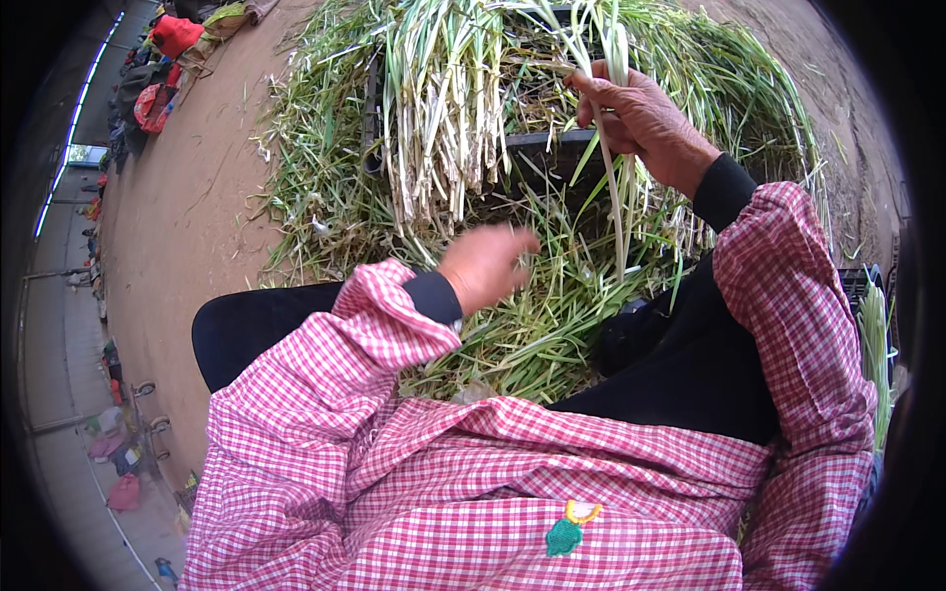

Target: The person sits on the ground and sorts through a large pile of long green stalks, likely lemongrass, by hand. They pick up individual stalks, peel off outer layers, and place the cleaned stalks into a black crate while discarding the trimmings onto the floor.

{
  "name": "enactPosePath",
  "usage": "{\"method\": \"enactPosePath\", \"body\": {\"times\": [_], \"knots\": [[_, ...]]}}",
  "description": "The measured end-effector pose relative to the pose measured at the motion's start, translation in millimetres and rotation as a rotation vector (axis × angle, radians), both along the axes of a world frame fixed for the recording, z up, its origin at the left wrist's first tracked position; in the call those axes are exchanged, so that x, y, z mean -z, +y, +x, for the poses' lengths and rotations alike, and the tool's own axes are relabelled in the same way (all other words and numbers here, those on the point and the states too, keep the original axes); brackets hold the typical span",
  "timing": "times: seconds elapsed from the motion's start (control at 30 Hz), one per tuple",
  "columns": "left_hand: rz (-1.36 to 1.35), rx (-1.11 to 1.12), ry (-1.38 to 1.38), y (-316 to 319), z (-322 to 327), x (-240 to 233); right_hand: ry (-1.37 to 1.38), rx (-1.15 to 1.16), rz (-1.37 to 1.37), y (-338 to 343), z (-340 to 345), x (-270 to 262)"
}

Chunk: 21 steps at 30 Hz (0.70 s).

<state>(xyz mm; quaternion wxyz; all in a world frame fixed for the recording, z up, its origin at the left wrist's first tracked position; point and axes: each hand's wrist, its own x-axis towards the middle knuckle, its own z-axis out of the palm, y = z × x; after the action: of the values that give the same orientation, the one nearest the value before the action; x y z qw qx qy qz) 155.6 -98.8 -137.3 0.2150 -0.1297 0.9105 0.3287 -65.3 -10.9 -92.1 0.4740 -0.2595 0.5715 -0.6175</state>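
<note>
My right hand [639, 122] is raised at the upper right and grips a few long leafy stalks [612, 185]. Their pale stems hang below the fingers, and the green leaves rise above them. My left hand [488, 267] is blurred and hovers over the loose green trimmings [532, 332] between my knees. Nothing shows between its fingers, which look apart. A thick bundle of similar stalks [447, 118], with whitish root ends towards me, lies over the left part of a black plastic crate [550, 138]. More leafy stalks [746, 89] are heaped at the crate's right.
Trimmings spread over the brown floor [177, 221] around the crate. At the right edge, another black crate [851, 281] stands by a bunch of pale stalks [876, 354]. Red bags [176, 35] and cloths lie at the upper left. A wheeled cart [151, 421] is at far left.
</note>
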Motion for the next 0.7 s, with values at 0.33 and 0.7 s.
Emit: {"method": "enactPosePath", "body": {"times": [0.33,0.7], "knots": [[0.793,-0.797,0.598,-51,-46,-64,0.045,-0.123,0.13,-2,26,6],[1.18,-0.456,0.161,-49,-64,-44,0.04,-0.139,0.13,-1,28,8]]}}
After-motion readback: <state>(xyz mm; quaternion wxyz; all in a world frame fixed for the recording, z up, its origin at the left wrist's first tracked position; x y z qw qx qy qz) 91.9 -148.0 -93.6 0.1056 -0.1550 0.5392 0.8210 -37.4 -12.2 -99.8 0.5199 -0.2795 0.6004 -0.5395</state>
